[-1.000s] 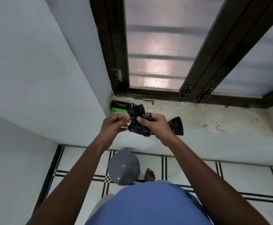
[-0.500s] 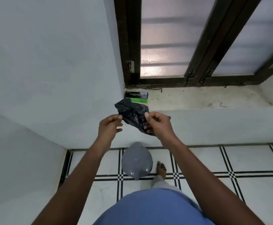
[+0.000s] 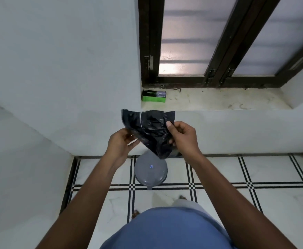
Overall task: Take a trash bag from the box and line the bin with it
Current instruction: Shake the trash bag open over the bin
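A black trash bag (image 3: 149, 131) hangs partly unfolded between my two hands, in front of the white ledge wall. My left hand (image 3: 121, 143) pinches its lower left edge. My right hand (image 3: 182, 136) grips its right side, thumb on top. Directly below on the floor stands the grey round bin (image 3: 150, 172) with its lid down and a small blue dot on the lid; the bag's lower tip overlaps the bin's far rim in view. The green and black bag box (image 3: 154, 95) lies on the sill, at its left end against the wall.
A stone window sill (image 3: 219, 100) runs under a dark-framed frosted window (image 3: 188, 42). White walls close in on the left. The floor (image 3: 237, 177) is white tile with black lines. My feet and blue shirt show at the bottom.
The bag has been pulled wider and spread flatter between my hands. My hands have drawn back from the sill and box and sit lower, above the bin.
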Demonstrator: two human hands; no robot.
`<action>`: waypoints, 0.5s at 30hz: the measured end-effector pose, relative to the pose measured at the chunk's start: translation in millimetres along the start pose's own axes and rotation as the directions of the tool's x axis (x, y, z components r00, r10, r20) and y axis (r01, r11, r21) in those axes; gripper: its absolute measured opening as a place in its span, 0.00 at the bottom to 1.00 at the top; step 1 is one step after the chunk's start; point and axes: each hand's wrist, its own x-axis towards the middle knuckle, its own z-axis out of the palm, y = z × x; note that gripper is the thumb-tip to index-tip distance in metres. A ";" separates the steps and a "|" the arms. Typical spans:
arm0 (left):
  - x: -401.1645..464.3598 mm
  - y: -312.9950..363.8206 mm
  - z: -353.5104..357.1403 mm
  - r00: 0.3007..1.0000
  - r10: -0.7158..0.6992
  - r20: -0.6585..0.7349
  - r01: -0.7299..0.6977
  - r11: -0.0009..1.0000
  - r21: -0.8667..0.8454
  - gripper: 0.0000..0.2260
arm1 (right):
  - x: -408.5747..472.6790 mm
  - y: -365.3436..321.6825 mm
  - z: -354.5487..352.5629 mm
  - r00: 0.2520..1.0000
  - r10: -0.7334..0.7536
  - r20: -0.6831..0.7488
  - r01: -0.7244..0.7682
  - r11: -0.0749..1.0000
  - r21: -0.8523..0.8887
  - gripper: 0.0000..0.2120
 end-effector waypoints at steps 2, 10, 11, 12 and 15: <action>2.6 -0.2 -0.3 0.987 0.022 -0.162 -0.024 1.000 -0.015 0.12 | 0.5 -3.8 -7.8 1.000 -0.020 0.006 0.021 1.000 -0.008 0.16; -40.9 -0.6 61.9 0.753 0.646 -0.127 -0.583 0.744 0.325 0.24 | 2.8 -14.5 -25.4 0.993 -0.086 0.079 0.089 0.995 -0.036 0.14; -43.4 -1.9 69.5 0.803 0.596 -0.021 -0.534 0.735 0.418 0.26 | 3.6 -13.9 -27.8 0.989 -0.103 0.104 0.108 0.993 -0.040 0.11; -44.3 -2.1 77.0 0.871 0.490 0.038 -0.438 0.740 0.511 0.27 | 4.2 -13.5 -30.5 0.983 -0.121 0.137 0.129 0.990 -0.050 0.09; -36.9 -4.7 83.2 0.981 0.192 -0.001 -0.163 0.832 0.530 0.26 | 4.1 -10.4 -36.5 0.955 -0.136 0.265 0.166 0.981 -0.097 0.03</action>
